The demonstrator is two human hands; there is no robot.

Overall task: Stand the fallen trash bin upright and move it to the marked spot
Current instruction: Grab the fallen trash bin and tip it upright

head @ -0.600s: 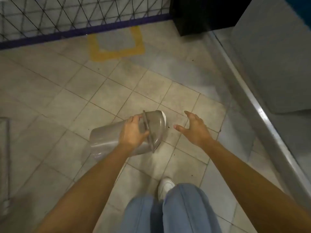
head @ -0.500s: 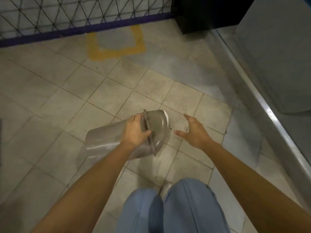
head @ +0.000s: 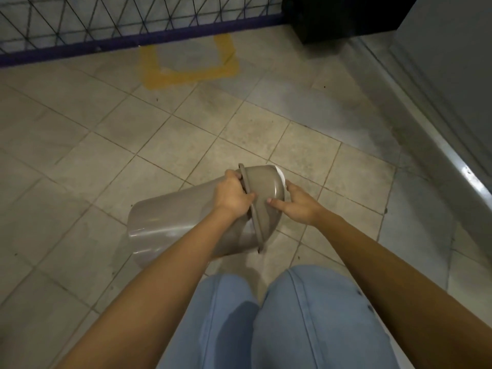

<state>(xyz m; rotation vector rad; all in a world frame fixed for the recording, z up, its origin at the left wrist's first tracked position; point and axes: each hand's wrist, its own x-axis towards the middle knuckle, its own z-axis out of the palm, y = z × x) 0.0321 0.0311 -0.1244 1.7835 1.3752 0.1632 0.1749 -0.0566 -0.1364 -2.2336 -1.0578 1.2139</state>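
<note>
Beige tiled floor [head: 80, 145], grubby, dark grout lines. Grey wall panel [head: 452, 62] on my right with a metal ledge [head: 439, 161] running along its base. Black wire fence [head: 106, 17] on a purple base rail across the far side, dark box [head: 340, 17] in the corner. Yellow taped square [head: 186, 70] on the floor against the fence, well apart from the bin, bare tiles between. Grey trash bin [head: 173, 222] lying on its side near my knees. My left hand [head: 231, 195] curled around the lid rim. My right hand [head: 298, 206] half open, thumb and fingers touching the domed lid [head: 266, 187].
</note>
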